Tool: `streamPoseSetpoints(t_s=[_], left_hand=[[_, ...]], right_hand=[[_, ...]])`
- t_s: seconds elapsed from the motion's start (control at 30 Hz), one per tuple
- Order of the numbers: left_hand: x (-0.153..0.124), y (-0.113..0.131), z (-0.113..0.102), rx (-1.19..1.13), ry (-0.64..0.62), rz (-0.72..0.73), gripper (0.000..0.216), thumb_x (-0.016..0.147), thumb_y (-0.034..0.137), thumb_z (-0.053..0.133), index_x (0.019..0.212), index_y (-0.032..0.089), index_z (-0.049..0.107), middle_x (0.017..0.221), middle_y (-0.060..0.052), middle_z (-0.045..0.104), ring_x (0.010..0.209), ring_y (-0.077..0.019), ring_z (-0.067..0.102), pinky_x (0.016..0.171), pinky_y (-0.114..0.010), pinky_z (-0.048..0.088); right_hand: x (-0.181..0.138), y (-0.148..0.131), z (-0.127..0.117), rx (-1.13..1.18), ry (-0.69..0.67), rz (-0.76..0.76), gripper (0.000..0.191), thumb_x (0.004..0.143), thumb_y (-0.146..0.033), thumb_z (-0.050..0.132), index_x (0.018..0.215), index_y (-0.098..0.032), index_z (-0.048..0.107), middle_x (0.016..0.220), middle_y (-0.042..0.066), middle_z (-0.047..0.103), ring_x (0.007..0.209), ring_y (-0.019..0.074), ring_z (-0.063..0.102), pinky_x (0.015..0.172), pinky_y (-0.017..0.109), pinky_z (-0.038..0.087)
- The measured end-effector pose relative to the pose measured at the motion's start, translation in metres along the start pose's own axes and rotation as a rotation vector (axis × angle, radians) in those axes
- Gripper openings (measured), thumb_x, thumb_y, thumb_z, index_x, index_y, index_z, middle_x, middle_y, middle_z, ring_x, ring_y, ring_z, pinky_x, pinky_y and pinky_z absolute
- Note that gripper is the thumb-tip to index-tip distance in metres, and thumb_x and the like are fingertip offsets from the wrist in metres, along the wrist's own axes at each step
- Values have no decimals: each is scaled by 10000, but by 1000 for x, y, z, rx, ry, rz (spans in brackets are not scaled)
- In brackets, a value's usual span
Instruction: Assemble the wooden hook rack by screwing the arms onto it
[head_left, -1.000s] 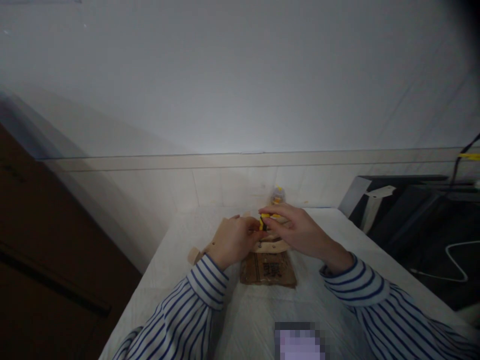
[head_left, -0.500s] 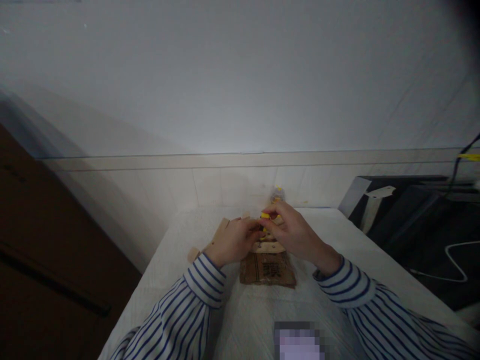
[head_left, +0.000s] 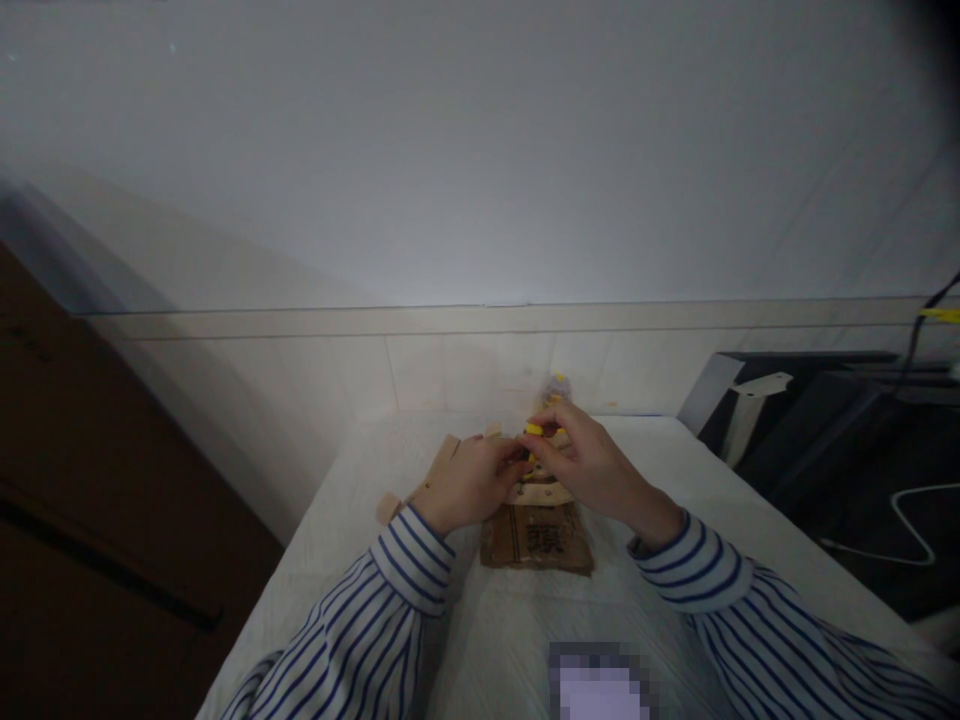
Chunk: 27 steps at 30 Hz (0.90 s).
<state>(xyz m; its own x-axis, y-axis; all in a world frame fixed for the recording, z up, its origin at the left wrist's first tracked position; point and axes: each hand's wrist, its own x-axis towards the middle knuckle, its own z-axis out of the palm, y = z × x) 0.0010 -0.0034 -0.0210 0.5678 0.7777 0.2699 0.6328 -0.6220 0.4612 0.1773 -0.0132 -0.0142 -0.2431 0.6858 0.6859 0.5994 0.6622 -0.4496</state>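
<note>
My right hand (head_left: 596, 468) pinches a small yellow piece (head_left: 534, 429) between thumb and fingers, above the middle of the table's far part. Close against it is my left hand (head_left: 471, 484), its fingers drawn together around something mostly covered by the fingertips. More yellow shows just below the pinch, but its shape is too small to make out. Under both hands lies a pale wooden strip with holes (head_left: 541, 494), at the top edge of a brown packet (head_left: 536, 545) with dark printed characters.
Pale wooden pieces (head_left: 388, 507) lie beside and behind my left wrist. A small clear bag with yellow bits (head_left: 556, 388) stands near the wall. Dark flat panels (head_left: 847, 450) and a white cable (head_left: 911, 552) are right of the white-covered table (head_left: 495, 640); a blurred screen-like patch lies at the front.
The yellow piece has shifted very slightly to the right between my fingers. Both hands otherwise stay in nearly the same place.
</note>
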Motion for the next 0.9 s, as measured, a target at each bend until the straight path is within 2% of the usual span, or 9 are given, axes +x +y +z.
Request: streamPoseSetpoints(t_s=[0.1, 0.2, 0.33, 0.43, 0.6, 0.9], left_hand=[[0, -1, 1, 20, 33, -1, 272, 904, 411, 515, 1039, 239, 677, 890, -39, 720, 832, -212, 651, 819, -342, 471], [1, -3, 4, 36, 89, 2, 311, 875, 491, 546, 995, 239, 683, 874, -25, 721, 818, -208, 649, 927, -392, 430], [2, -8, 9, 23, 126, 7, 290, 893, 469, 534, 966, 227, 675, 889, -12, 730, 800, -193, 651, 1023, -425, 362], [2, -10, 10, 20, 119, 14, 265, 905, 441, 526, 968, 232, 677, 902, -14, 729, 807, -191, 650, 1026, -423, 362], [1, -9, 8, 27, 119, 27, 250, 900, 444, 538, 947, 245, 683, 865, -6, 729, 784, -190, 654, 1023, -432, 359], [2, -3, 3, 56, 95, -21, 244, 897, 423, 545, 931, 233, 693, 870, -28, 734, 820, -194, 662, 993, -412, 392]], right_hand=[[0, 0, 0, -2, -9, -4, 49, 852, -248, 583, 844, -215, 547, 813, 31, 612, 764, 191, 580, 688, 328, 466], [0, -1, 0, -7, -11, 9, 68, 854, -271, 584, 844, -213, 549, 806, 32, 610, 755, 192, 584, 677, 327, 467], [0, -1, 0, -18, -16, 30, 71, 852, -281, 585, 852, -213, 562, 823, 41, 631, 771, 197, 600, 686, 337, 478], [1, -3, -2, 1, -58, 52, 107, 857, -302, 577, 905, -206, 588, 874, 57, 660, 825, 210, 623, 731, 360, 501], [3, -8, -7, 56, -136, 79, 256, 872, -266, 522, 1099, -201, 622, 1073, 90, 690, 999, 227, 641, 875, 406, 505], [4, -10, -7, 39, -146, 36, 250, 883, -234, 507, 1051, -204, 689, 1022, 87, 727, 931, 218, 676, 832, 393, 533]])
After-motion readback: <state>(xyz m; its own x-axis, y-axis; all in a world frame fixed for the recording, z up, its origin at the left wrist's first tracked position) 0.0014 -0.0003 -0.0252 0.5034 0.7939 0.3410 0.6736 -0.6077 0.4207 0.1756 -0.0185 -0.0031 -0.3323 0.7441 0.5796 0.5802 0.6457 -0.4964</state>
